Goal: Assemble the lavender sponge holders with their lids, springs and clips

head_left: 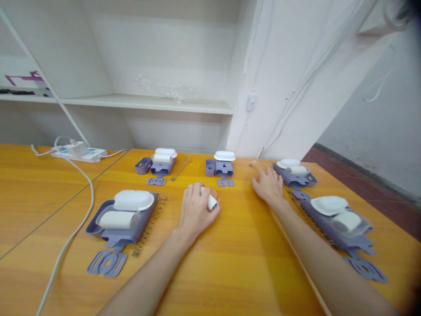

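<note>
My left hand (196, 207) is closed around a short white roll (212, 202), just above or on the table in the middle. My right hand (269, 183) is further right, palm down with its fingers stretched forward. Near its fingertips lies the end of a thin coppery wire coil (254, 165), and the rest of it cannot be made out. Just right of that hand is a grey-purple plastic holder (299, 181) with a white oval piece and a roll on it. Behind my left hand stands another grey-purple holder (224, 168), with a white oval piece (224, 156) on top.
Similar sets stand at the back left (161, 169), front left (141, 235) and front right (362, 241), with flat cut-out pieces (107, 263) and wire coils (149, 226). A white cable (88, 206) runs from a power strip (80, 152) across the left. Shelving (148, 102) rises behind.
</note>
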Tool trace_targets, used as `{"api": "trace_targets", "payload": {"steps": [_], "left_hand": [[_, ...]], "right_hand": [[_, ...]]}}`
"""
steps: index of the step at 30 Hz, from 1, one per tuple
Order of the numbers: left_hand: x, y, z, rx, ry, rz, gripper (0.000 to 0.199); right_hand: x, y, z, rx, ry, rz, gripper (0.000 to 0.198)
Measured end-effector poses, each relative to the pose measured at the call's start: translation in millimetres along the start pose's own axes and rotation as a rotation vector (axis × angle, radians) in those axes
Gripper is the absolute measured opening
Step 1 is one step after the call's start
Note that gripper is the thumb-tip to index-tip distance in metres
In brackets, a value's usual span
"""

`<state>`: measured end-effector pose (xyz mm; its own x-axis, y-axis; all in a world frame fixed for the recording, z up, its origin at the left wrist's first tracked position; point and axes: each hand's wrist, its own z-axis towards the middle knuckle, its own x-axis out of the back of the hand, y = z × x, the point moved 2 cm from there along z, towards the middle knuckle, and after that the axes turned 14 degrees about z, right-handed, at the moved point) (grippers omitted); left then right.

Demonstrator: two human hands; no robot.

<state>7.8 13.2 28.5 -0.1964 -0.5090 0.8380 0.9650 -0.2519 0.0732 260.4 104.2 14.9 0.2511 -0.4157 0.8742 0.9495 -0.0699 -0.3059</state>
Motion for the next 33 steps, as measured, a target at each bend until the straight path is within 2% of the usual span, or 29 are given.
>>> {"api": "trace_targets", "payload": {"steps": [3,6,10,14,18,22,26,33], "left_hand": [[0.6,-0.3,-0.6,0.012,0.003,0.0,0.02],[1.5,-0.4,-1.4,0.015,0.008,-0.004,0.02],[2.4,-0.7,-1.9,0.028,0.014,-0.002,0.021],[2.9,-0.7,-2.0,0.031,0.004,0.007,0.022],[3.7,-0.5,-1.8,0.027,-0.007,0.011,0.023],[3.8,-1.5,-1.4,0.036,0.004,0.005,0.023],[2.0,-3.4,-0.7,0.066,0.025,0.007,0.023],[-2.4,-4.8,-0.2,0.119,0.063,0.027,0.022]], "right_hand": [[-1.3,7.3,3.4,-0.057,-0.034,-0.058,0.038],[0.8,3.0,3.3,-0.031,0.079,-0.089,0.033],[3.4,-15.3,5.0,0.089,0.197,-0.013,0.034],[3.0,-40.2,16.7,0.28,0.099,0.135,0.036],[0.0,-65.0,36.1,0.418,-0.045,0.198,0.05],[-6.8,-81.5,56.4,0.387,-0.145,0.195,0.063],[-12.5,-90.2,67.8,0.343,-0.194,0.162,0.062],[-6.3,-100.6,63.3,0.312,-0.102,0.019,0.05]]}}
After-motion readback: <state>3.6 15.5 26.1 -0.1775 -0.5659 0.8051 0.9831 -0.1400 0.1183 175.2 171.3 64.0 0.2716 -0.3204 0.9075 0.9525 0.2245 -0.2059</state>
